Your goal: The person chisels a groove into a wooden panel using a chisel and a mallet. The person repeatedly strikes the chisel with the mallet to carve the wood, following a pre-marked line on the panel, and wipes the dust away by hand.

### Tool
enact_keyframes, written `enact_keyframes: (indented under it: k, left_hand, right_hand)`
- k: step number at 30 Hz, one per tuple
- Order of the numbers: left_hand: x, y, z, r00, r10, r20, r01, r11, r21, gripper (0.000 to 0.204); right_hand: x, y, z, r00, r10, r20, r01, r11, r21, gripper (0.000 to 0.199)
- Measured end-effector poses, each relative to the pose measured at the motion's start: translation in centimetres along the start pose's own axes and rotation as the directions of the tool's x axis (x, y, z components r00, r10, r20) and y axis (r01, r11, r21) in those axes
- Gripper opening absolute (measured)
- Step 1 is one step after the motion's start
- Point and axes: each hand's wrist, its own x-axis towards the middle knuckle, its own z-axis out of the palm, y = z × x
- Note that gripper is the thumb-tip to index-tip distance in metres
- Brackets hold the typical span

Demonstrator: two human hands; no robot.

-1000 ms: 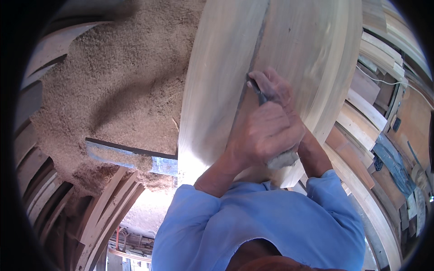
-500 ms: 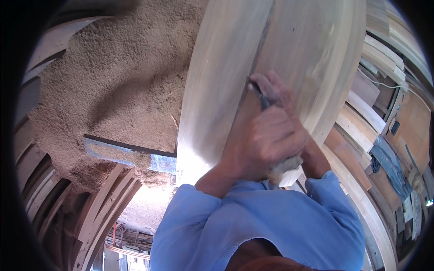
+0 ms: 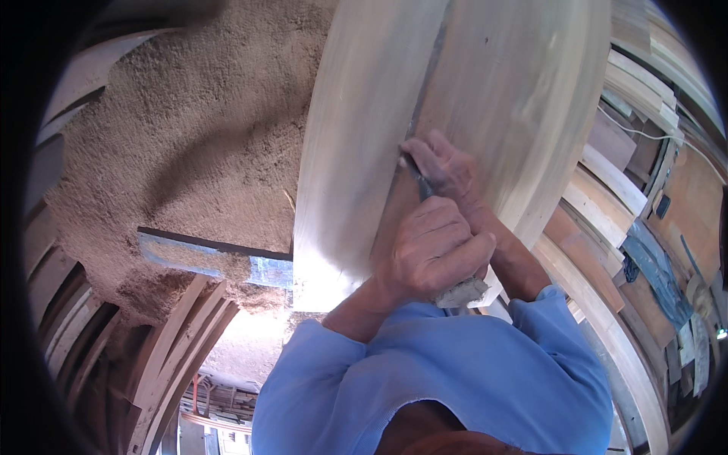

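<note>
snugly closed round tool [image 3: 420,182], left grip [image 3: 438,246], right grip [image 3: 447,168]

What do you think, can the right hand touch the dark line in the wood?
Probably yes. The right hand has its fingertips right by the dark line, and nothing seems to block them, though they're busy with the tool.

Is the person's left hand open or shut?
Shut. The left hand is curled round the tool, whose dark shaft shows above the fist and pale end below.
</note>
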Motion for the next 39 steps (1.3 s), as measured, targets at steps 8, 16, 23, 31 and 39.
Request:
enact_keyframes:
  k: [8, 16, 23, 31, 39]
  left_hand:
    - [4.0, -2.3, 0.9, 0.994, 0.079, 0.074, -0.073, 0.994, -0.085, 0.032]
    - [2.5, -0.5, 0.5, 0.999, -0.011, -0.034, 0.010, 1.000, -0.025, 0.029]
    - [2.0, -1.3, 0.8, 0.997, 0.073, 0.039, -0.070, 0.995, -0.069, 0.026]
    - [4.7, -1.4, 0.4, 0.994, 0.092, 0.062, -0.089, 0.995, -0.052, 0.028]
    - [-1.6, 0.7, -0.5, 0.997, -0.003, 0.078, 0.005, 0.999, -0.035, 0.027]
  right_hand:
    - [3.7, 1.4, -2.0, 0.988, 0.031, -0.152, -0.022, 0.998, 0.061, 0.010]
    - [1.5, 0.3, -1.8, 0.991, 0.068, 0.114, -0.072, 0.997, 0.033, 0.017]
    - [2.2, 1.3, -0.9, 0.991, 0.001, -0.132, 0.004, 0.999, 0.039, 0.013]
    - [1.2, 3.1, 0.3, 0.990, -0.055, -0.128, 0.079, 0.978, 0.191, 0.017]
    - [-2.0, -0.8, 1.0, 0.993, 0.114, 0.001, -0.114, 0.993, 0.037, 0.025]
